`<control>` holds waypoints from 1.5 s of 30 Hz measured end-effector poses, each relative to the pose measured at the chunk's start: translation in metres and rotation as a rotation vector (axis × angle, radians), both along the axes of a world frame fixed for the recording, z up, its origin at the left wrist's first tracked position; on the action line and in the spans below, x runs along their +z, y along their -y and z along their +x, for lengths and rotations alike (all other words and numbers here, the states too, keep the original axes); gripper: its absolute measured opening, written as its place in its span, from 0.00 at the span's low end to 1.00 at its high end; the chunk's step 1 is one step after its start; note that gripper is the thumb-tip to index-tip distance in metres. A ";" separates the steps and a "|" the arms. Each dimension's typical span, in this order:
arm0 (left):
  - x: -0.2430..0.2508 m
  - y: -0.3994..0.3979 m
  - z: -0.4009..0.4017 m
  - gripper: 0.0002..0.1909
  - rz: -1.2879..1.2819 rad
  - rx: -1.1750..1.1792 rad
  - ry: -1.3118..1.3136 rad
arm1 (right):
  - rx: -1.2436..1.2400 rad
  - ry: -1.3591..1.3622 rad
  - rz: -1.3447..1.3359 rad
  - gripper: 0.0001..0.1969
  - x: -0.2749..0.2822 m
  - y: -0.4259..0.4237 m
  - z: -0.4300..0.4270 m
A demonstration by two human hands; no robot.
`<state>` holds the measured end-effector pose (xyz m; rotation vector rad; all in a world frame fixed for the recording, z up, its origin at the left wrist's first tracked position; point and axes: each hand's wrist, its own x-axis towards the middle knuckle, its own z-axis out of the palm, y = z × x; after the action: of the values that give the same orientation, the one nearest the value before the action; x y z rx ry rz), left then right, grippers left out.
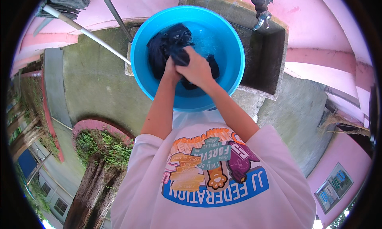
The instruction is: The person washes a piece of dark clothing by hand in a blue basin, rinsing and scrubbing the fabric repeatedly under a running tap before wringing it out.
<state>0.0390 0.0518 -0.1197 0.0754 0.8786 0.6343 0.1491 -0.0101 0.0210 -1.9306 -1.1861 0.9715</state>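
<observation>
A wet dark cloth point(161, 46), likely a garment, lies bunched in water inside a round blue plastic basin point(234, 46). My right hand point(197, 67) grips a raised fold of this cloth from above. Close against it, my left hand point(172, 69) holds the same fold from the left; its fingers are mostly hidden behind the right hand and the fabric. More dark fabric point(213, 67) shows beyond my right wrist, and another part point(188, 85) shows between my forearms. Bubbles or ripples point(206, 39) cover the water at the basin's far side.
Behind and right of the basin stands a concrete sink point(279, 64) with a metal tap point(262, 20) above it. Mop handles point(98, 42) lean at the left. A curved pink planter edge point(98, 123) surrounds a tree trunk point(92, 193). A straw broom point(337, 123) lies at the right.
</observation>
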 end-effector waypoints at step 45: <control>0.142 0.004 0.005 0.18 0.410 -0.807 -0.061 | 0.084 0.000 -0.089 0.23 0.072 0.058 0.061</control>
<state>0.0437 0.0473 0.0226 0.7819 0.6850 0.0406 0.2105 -0.0683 0.0931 -1.9627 -1.2523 1.0853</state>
